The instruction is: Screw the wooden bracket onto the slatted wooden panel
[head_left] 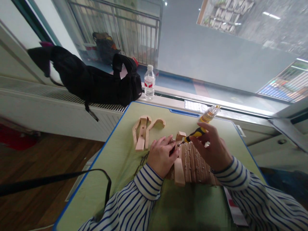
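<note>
My right hand [214,149] grips a yellow and black screwdriver [199,132], which slants down to the left. Its tip meets a wooden hook [179,175], apparently at a screw or hole in its upper part. The fingers of my left hand [160,155] close against the side of that hook and hide part of it. Beneath the hook lies a brown grooved wooden board [194,163] dotted with small holes or screws. Left of my hands, several more pale wooden hooks [142,134] lie together on the table, their ends curved.
The green table [125,160] has a blue edge. At its far right edge is a clear bottle with yellowish contents [209,114]. A water bottle [149,84] and a black bag [96,81] rest on the windowsill. A black strap [60,177] crosses the table's left side.
</note>
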`<state>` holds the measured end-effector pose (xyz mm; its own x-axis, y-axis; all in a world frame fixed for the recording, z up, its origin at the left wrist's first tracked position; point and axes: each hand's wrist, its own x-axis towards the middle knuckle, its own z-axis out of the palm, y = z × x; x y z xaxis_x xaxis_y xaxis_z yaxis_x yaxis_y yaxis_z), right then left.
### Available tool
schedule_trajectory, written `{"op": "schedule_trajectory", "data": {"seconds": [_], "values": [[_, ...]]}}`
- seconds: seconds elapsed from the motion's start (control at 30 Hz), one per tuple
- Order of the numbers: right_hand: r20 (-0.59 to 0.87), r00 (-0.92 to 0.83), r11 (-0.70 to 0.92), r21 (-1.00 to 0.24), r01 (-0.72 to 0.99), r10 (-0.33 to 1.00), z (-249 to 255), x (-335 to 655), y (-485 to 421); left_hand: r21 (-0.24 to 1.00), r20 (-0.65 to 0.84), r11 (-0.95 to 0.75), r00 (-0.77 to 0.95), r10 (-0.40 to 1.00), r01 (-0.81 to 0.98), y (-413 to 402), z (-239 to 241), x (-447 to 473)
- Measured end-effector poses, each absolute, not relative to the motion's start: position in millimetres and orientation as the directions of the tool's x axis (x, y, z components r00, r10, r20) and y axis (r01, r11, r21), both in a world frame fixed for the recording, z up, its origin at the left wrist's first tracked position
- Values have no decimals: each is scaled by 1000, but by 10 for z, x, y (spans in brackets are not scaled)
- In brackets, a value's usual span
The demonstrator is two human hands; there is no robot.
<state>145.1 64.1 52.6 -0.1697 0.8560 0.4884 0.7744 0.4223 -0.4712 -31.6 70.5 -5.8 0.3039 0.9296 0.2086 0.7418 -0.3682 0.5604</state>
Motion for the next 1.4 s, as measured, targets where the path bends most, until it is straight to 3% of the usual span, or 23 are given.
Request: {"op": "schedule_trajectory", "data": {"seconds": [0.4,0.87,1.4], "values": [[377,-197,419,-704,573,905,419,1504,724,553,235,-386,306,923,738,705,-75,-313],[413,-484,618,-309,723,772,668,1327,666,541,229,-389,315,921,746,701,-80,-317],[356,-507,611,-304,731,785,718,1294,766,551,247,-402,318,916,732,703,-89,-308]]}}
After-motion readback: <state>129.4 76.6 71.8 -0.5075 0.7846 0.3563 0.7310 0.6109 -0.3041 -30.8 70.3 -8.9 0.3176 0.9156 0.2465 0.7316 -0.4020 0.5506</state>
